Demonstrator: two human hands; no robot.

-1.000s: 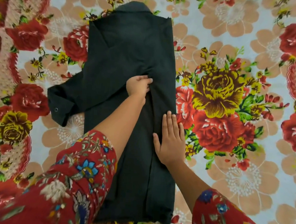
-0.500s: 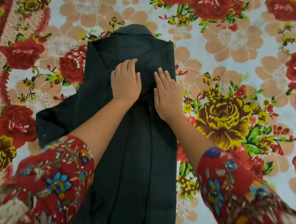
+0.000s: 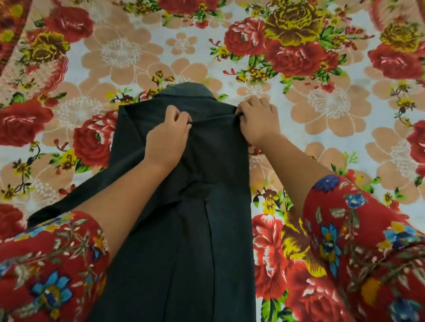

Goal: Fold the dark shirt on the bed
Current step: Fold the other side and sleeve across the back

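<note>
Floral cotton fills nearly the whole frame: a bedsheet [image 3: 334, 134] printed with large red roses, mustard-yellow blooms, and pale peach flowers on a whitish ground, with a darker red patterned border running down the far left and far right edges. A thin grey strip shows along the very top of the frame; what it belongs to cannot be told.

The dark shirt [image 3: 190, 247] lies lengthwise down the centre of the frame, its collar pointing toward the top and its body running off the bottom edge. Its right side looks folded inward along a straight vertical edge, and one sleeve [image 3: 60, 205] trails out toward the lower left, lying flat on the sheet.

The left hand [image 3: 168, 135] is closed, pinching a ridge of fabric near the middle of the shoulder line. The right hand [image 3: 257, 121] is closed on the shirt's upper right corner, fingers curled over the edge. The cloth between them is pulled taut in a slight crease. Both forearms emerge from red floral sleeves [image 3: 366, 252] at the bottom corners.
</note>
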